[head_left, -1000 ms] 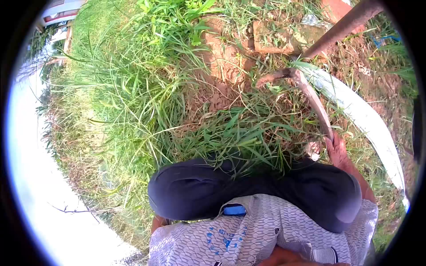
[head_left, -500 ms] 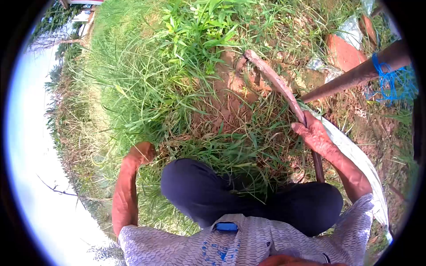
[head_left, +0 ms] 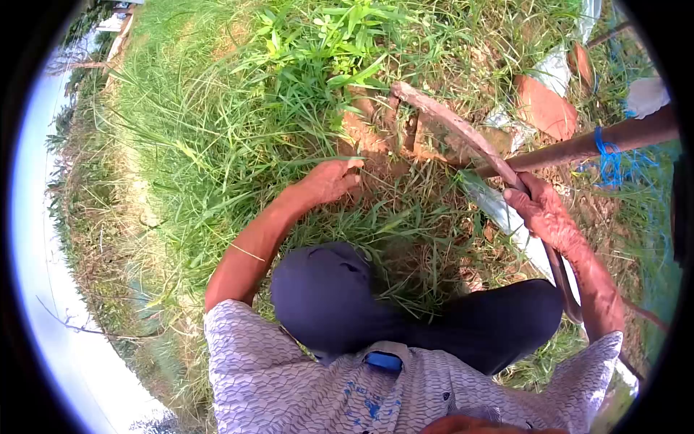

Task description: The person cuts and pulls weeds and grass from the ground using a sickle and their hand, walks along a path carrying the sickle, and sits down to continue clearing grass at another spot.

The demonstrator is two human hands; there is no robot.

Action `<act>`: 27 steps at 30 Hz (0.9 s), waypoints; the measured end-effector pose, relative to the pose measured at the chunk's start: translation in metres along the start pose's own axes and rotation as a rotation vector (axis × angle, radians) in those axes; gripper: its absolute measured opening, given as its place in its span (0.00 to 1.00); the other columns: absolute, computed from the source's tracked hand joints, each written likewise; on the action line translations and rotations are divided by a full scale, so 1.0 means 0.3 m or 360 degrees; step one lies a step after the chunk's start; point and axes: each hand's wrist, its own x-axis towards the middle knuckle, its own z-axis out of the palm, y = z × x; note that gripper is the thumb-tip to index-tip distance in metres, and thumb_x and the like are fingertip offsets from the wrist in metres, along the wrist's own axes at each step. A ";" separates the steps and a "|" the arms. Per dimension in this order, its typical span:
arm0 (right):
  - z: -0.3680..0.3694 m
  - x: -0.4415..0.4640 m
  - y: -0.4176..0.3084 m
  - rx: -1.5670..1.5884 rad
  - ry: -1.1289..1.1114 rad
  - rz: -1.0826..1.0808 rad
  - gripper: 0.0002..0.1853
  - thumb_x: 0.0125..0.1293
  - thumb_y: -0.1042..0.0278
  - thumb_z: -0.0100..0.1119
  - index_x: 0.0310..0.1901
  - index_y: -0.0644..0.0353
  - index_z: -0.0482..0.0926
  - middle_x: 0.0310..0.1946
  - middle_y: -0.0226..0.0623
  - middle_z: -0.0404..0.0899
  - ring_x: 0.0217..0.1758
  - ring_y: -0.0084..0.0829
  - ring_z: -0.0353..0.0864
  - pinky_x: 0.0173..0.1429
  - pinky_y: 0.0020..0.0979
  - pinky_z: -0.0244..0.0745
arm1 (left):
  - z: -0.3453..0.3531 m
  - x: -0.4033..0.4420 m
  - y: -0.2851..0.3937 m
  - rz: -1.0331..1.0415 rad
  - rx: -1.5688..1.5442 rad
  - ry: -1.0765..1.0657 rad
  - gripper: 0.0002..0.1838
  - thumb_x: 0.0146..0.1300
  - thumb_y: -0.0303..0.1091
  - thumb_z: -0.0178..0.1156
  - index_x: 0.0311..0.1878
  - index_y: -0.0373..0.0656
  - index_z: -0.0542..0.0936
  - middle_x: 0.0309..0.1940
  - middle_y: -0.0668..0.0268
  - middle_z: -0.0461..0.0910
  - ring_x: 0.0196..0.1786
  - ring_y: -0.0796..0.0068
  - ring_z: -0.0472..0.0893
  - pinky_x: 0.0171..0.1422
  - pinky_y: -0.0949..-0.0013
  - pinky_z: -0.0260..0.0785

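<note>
My right hand (head_left: 543, 211) is wrapped round the curved wooden handle of a hoe-like tool (head_left: 463, 130). The tool's far end rests over bare soil, and its working end is hard to make out among mud and grass. My left hand (head_left: 334, 181) is low over the grass (head_left: 390, 224), left of the bare soil (head_left: 365, 134). Its fingers are curled in, with a green blade by the fingertips; what they hold, if anything, is hidden.
A brown pole (head_left: 578, 145) with blue string (head_left: 611, 155) slants in from the right. White sheeting (head_left: 510, 217) lies beside my right arm. A reddish slab (head_left: 546, 108) lies at upper right. My bent knees (head_left: 325, 289) are below. Tall grass (head_left: 202, 145) grows at left.
My left hand has moved right and forward, from beside my knee to near the bare soil. My right hand has shifted slightly right, still on the tool.
</note>
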 end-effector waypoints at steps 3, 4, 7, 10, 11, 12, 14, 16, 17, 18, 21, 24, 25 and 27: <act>0.010 -0.026 -0.065 0.0159 0.0038 0.0289 0.21 0.70 0.51 0.56 0.49 0.64 0.74 0.19 0.25 0.65 0.17 0.17 0.64 0.19 0.25 0.62 | 0.016 0.178 -0.103 0.0190 0.0292 0.0248 0.27 0.68 0.37 0.52 0.69 0.43 0.65 0.65 0.52 0.69 0.59 0.50 0.76 0.64 0.58 0.67; 0.020 -0.025 -0.077 0.0251 0.0055 0.0342 0.21 0.70 0.50 0.56 0.47 0.63 0.74 0.18 0.23 0.64 0.16 0.16 0.64 0.18 0.24 0.61 | -0.012 0.245 -0.134 0.0144 0.0087 0.0270 0.27 0.66 0.38 0.54 0.68 0.42 0.66 0.63 0.52 0.71 0.55 0.52 0.78 0.60 0.59 0.70; 0.062 -0.009 -0.114 0.0474 0.0118 0.0452 0.20 0.70 0.49 0.56 0.43 0.62 0.72 0.17 0.21 0.62 0.14 0.14 0.61 0.17 0.22 0.57 | -0.113 0.369 -0.194 0.0034 0.1432 0.0551 0.35 0.62 0.42 0.57 0.70 0.40 0.61 0.68 0.53 0.65 0.54 0.62 0.81 0.50 0.66 0.74; 0.111 -0.011 -0.123 0.0665 0.0284 0.0533 0.18 0.70 0.49 0.56 0.41 0.59 0.70 0.16 0.20 0.60 0.12 0.13 0.56 0.15 0.21 0.52 | -0.207 0.430 -0.308 0.0089 0.1449 0.0703 0.41 0.61 0.44 0.58 0.74 0.40 0.54 0.65 0.50 0.65 0.42 0.59 0.83 0.41 0.63 0.76; 0.144 -0.008 -0.132 0.0678 0.0260 0.0533 0.18 0.71 0.49 0.55 0.40 0.58 0.70 0.17 0.20 0.60 0.13 0.13 0.57 0.15 0.22 0.53 | -0.223 0.444 -0.341 0.0068 0.1546 0.0684 0.41 0.62 0.46 0.58 0.74 0.41 0.53 0.64 0.50 0.67 0.42 0.58 0.84 0.41 0.62 0.76; 0.184 0.001 -0.140 0.0752 0.0225 0.0565 0.19 0.71 0.49 0.55 0.40 0.58 0.70 0.17 0.20 0.60 0.12 0.14 0.57 0.15 0.22 0.53 | -0.242 0.439 -0.341 0.0077 0.1546 0.0681 0.41 0.62 0.46 0.58 0.74 0.41 0.53 0.64 0.50 0.67 0.42 0.58 0.84 0.41 0.62 0.76; 0.251 0.056 -0.164 0.0815 0.0219 0.0549 0.19 0.71 0.48 0.55 0.41 0.59 0.69 0.17 0.21 0.61 0.13 0.14 0.58 0.15 0.23 0.56 | -0.280 0.436 -0.340 -0.0093 0.1499 0.0551 0.39 0.64 0.48 0.56 0.74 0.44 0.54 0.60 0.49 0.71 0.43 0.57 0.84 0.41 0.61 0.76; 0.300 0.146 -0.184 0.0961 0.0305 0.0483 0.18 0.72 0.49 0.53 0.44 0.58 0.68 0.18 0.21 0.61 0.14 0.14 0.59 0.15 0.22 0.56 | -0.298 0.465 -0.354 -0.0096 0.1498 0.0531 0.39 0.65 0.49 0.55 0.75 0.45 0.53 0.59 0.47 0.72 0.44 0.56 0.84 0.41 0.60 0.76; 0.326 0.197 -0.206 0.1092 0.0324 0.0480 0.18 0.72 0.49 0.52 0.45 0.58 0.68 0.19 0.21 0.61 0.14 0.14 0.59 0.14 0.22 0.57 | -0.306 0.485 -0.365 -0.0116 0.1495 0.0522 0.39 0.66 0.50 0.55 0.75 0.47 0.53 0.58 0.46 0.73 0.46 0.55 0.83 0.40 0.59 0.76; 0.359 0.248 -0.215 0.1122 0.0362 0.0443 0.18 0.73 0.49 0.52 0.46 0.58 0.67 0.19 0.21 0.61 0.14 0.15 0.59 0.14 0.22 0.57 | -0.316 0.487 -0.399 0.0072 0.1357 0.0614 0.36 0.66 0.52 0.55 0.70 0.41 0.59 0.49 0.45 0.78 0.45 0.53 0.84 0.41 0.55 0.75; 0.472 0.366 -0.253 0.1239 0.0393 0.0439 0.21 0.71 0.46 0.53 0.44 0.59 0.69 0.19 0.23 0.64 0.13 0.17 0.62 0.14 0.24 0.59 | -0.365 0.456 -0.355 -0.0077 0.1125 0.0551 0.30 0.66 0.53 0.54 0.60 0.38 0.65 0.40 0.47 0.82 0.44 0.53 0.84 0.46 0.53 0.75; 0.645 0.456 -0.142 0.0657 0.0558 0.0239 0.24 0.72 0.44 0.50 0.41 0.63 0.70 0.20 0.33 0.70 0.14 0.22 0.69 0.16 0.29 0.65 | -0.330 0.411 -0.395 -0.0061 0.1101 0.0526 0.22 0.67 0.50 0.54 0.47 0.37 0.71 0.31 0.52 0.83 0.39 0.54 0.85 0.45 0.53 0.75; 0.690 0.449 -0.116 0.0614 0.0590 0.0174 0.25 0.71 0.42 0.50 0.41 0.63 0.69 0.18 0.30 0.67 0.14 0.21 0.67 0.16 0.27 0.64 | -0.311 0.401 -0.419 -0.0049 0.1036 0.0437 0.19 0.67 0.46 0.54 0.44 0.37 0.72 0.33 0.49 0.83 0.40 0.49 0.84 0.46 0.52 0.75; 0.728 0.389 -0.161 0.0685 0.0536 0.0231 0.28 0.70 0.37 0.48 0.41 0.62 0.67 0.16 0.26 0.64 0.12 0.21 0.67 0.15 0.27 0.64 | -0.276 0.395 -0.463 -0.0001 0.0922 0.0509 0.17 0.67 0.44 0.53 0.40 0.36 0.73 0.32 0.48 0.82 0.39 0.47 0.83 0.45 0.52 0.75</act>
